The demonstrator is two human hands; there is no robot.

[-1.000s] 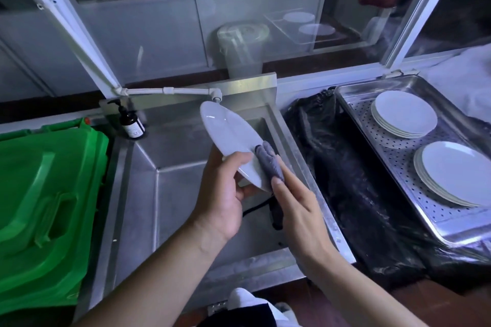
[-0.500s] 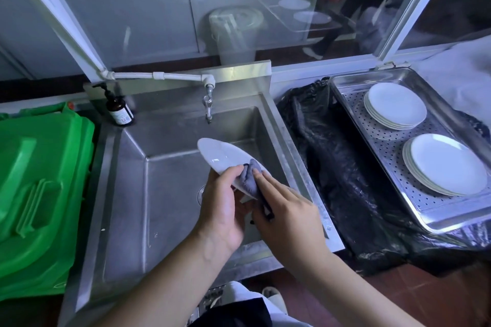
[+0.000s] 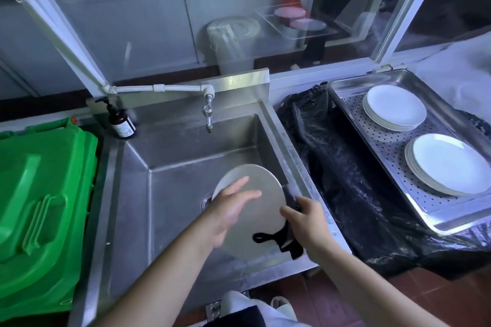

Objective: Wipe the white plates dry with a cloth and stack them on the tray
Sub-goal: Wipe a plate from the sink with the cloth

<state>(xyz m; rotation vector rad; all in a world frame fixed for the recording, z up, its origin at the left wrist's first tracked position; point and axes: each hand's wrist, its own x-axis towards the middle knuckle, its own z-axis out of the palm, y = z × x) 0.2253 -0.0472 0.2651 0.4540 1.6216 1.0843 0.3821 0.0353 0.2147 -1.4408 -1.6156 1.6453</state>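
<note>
A big green bin (image 3: 39, 210) fills the left side, lid down, right up against the steel sink (image 3: 186, 156). A tap (image 3: 208, 117) hangs over the basin from a white pipe (image 3: 159, 87), and a brown pump bottle (image 3: 121, 123) stands on the back left corner of the sink. To the right, a black plastic sheet (image 3: 345, 188) is draped over the worktop, with the perforated steel tray (image 3: 393, 151) sitting on it. Two stacks of white plates lie in the tray: the far stack (image 3: 394, 107) and, just beside it, the near stack (image 3: 449, 163).

Over the basin, one white plate (image 3: 255, 210) is held tilted. The right hand (image 3: 309, 223) has its grip closed round the plate's right rim through a dark cloth (image 3: 291, 196), whose loose end dangles below. The left hand (image 3: 228, 210) is blurred, fingers spread and straight, lying flat against the plate's face, its grip wide and holding nothing.
</note>
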